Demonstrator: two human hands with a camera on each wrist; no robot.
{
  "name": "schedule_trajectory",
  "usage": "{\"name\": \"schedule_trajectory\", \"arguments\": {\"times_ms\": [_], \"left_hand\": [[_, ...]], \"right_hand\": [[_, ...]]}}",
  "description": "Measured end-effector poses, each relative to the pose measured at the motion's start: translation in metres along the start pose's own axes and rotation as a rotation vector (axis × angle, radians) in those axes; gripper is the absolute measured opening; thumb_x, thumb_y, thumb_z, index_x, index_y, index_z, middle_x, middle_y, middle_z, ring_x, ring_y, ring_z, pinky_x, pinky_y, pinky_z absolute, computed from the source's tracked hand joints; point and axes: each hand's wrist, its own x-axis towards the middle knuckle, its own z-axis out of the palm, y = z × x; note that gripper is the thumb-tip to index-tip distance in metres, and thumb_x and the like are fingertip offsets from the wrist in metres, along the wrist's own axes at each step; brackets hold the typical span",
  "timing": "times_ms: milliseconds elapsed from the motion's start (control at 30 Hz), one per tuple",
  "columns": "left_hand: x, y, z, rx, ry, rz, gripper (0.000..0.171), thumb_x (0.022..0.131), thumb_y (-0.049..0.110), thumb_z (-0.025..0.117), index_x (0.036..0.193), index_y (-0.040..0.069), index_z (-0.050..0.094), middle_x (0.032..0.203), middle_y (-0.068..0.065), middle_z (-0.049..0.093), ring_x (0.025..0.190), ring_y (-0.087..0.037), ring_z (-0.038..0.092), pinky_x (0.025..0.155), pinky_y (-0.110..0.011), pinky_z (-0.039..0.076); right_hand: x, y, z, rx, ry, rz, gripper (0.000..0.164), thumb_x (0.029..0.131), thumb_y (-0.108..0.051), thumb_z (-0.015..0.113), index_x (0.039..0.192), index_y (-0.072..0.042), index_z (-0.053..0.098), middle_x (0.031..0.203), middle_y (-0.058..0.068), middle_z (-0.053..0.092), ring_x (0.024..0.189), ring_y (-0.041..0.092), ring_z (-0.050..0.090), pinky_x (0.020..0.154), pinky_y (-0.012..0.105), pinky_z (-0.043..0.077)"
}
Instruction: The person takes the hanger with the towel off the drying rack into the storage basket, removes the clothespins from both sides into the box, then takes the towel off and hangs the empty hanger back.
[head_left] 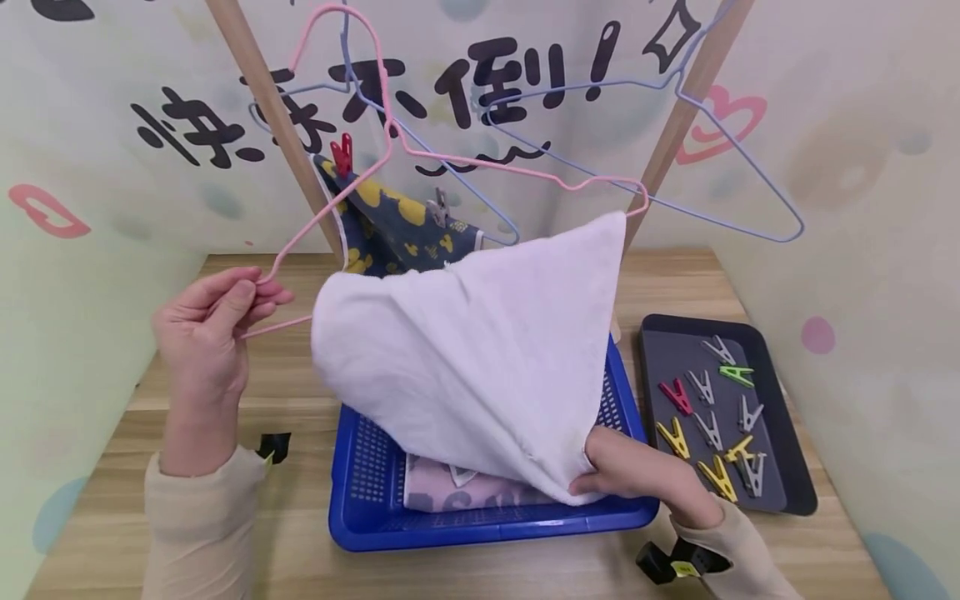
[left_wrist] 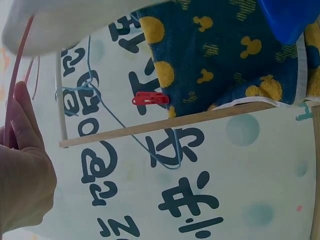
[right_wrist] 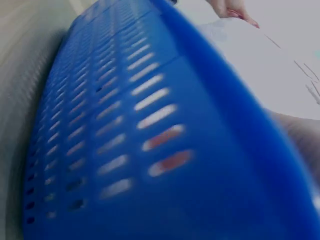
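Observation:
My left hand (head_left: 206, 333) pinches the left corner of a pink clothes hanger (head_left: 480, 161), hook upward, above the table. A white towel (head_left: 480, 350) hangs from the hanger; its folds hide most of the lower bar. Down at the towel's lower right corner, my right hand (head_left: 637, 471) grips the cloth over the rim of a blue basket (head_left: 487, 533). In the left wrist view, the hand (left_wrist: 25, 165) has the pink hanger (left_wrist: 20, 75) between its fingers. The basket's slotted wall (right_wrist: 115, 115) fills most of the right wrist view and covers the right fingers.
Pink printed cloth (head_left: 480, 492) lies in the basket. A dark tray (head_left: 798, 475) at right holds several clothespins (head_left: 678, 396). Behind, blue hangers (head_left: 738, 229) hang in a wooden frame (head_left: 693, 83); a blue-yellow towel (head_left: 390, 221) hangs there with red (head_left: 342, 154) and grey (head_left: 438, 207) clothespins.

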Motion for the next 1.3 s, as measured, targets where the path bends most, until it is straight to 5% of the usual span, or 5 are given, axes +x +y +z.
{"name": "schedule_trajectory", "arguments": {"times_ms": [133,300,567,933,1300], "left_hand": [[0.003,0.002,-0.003,0.038,0.011,-0.054,0.013,0.081,-0.020,0.057,0.092,-0.026,0.060,0.075,-0.028,0.066,0.062,-0.033,0.068,0.056,-0.031,0.055],[0.005,0.002,-0.008,0.074,0.068,-0.125,0.015,0.081,-0.017,0.061,0.093,-0.025,0.060,0.074,-0.028,0.066,0.062,-0.033,0.068,0.056,-0.029,0.056],[0.013,0.007,-0.011,0.031,0.074,-0.107,0.014,0.081,-0.018,0.060,0.092,-0.025,0.061,0.075,-0.029,0.066,0.062,-0.034,0.068,0.055,-0.029,0.056],[0.025,0.026,-0.011,-0.069,0.171,-0.031,0.013,0.079,-0.023,0.058,0.090,-0.029,0.058,0.067,-0.032,0.063,0.054,-0.039,0.065,0.053,-0.038,0.053],[0.010,0.013,-0.017,0.032,0.000,-0.177,0.014,0.083,-0.019,0.055,0.095,-0.024,0.060,0.077,-0.028,0.067,0.065,-0.033,0.069,0.059,-0.030,0.055]], "right_hand": [[0.004,0.001,0.005,-0.108,-0.028,0.004,0.026,0.077,-0.013,0.076,0.066,-0.011,0.052,0.062,-0.013,0.036,0.055,0.001,0.034,0.050,0.017,0.034],[0.007,0.001,0.008,-0.133,-0.033,0.012,0.024,0.074,-0.009,0.077,0.068,-0.012,0.054,0.061,-0.013,0.040,0.054,0.001,0.035,0.048,0.016,0.034],[0.009,-0.004,0.007,-0.133,-0.045,0.024,0.023,0.070,-0.002,0.074,0.068,-0.013,0.055,0.063,-0.012,0.042,0.055,0.001,0.037,0.049,0.016,0.035],[0.011,-0.004,0.010,-0.225,-0.063,0.110,0.025,0.072,-0.003,0.074,0.065,-0.011,0.051,0.061,-0.008,0.043,0.053,0.006,0.036,0.048,0.019,0.033],[0.013,-0.004,0.014,-0.297,-0.080,0.149,0.027,0.074,-0.005,0.073,0.064,-0.010,0.049,0.060,-0.006,0.039,0.052,0.008,0.031,0.047,0.020,0.029]]}}
